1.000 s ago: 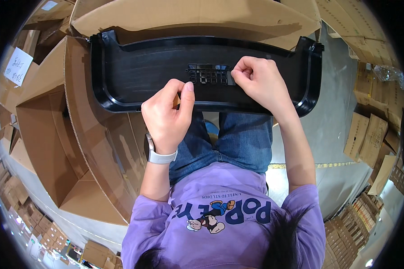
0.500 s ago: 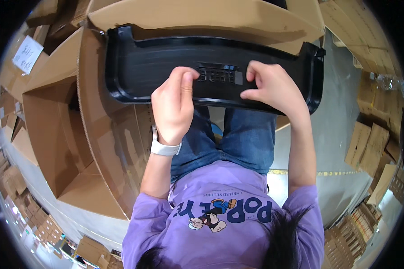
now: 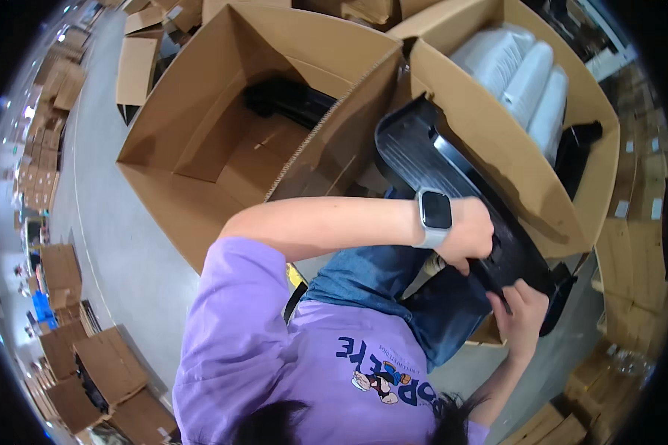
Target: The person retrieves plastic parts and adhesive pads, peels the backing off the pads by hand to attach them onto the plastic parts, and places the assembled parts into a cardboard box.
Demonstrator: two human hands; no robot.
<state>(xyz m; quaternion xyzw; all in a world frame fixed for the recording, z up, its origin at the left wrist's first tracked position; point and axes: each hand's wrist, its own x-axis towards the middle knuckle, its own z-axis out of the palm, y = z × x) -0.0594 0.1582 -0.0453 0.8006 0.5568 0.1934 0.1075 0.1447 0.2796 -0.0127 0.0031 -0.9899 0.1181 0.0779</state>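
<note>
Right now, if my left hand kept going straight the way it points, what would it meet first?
Most likely the black panel, which your left hand already overlaps in view; whether they touch is hard to tell.

Moulded panel [image 3: 453, 176]: glossy black, pale highlights along its rim, faint lighter streaks at the upper end
Smartwatch [image 3: 435, 211]: black screen, silver-grey case, light grey strap
T-shirt [image 3: 237, 334]: lilac, with dark blue lettering and a small cartoon figure partly in black, blue and white
Jeans [image 3: 367, 274]: blue denim, darker in the shaded folds
Left open carton [image 3: 193, 122]: plain brown, deeper in shadow; angular part [image 3: 297, 104] inside, black
Upper right open carton [image 3: 497, 152]: plain tan; wrapped packages [image 3: 528, 83], whitish
Floor [image 3: 111, 208]: grey, thin pale line
Stacked cartons [image 3: 638, 252] at right: brown, small white labels
Hair [image 3: 267, 424]: black
</note>
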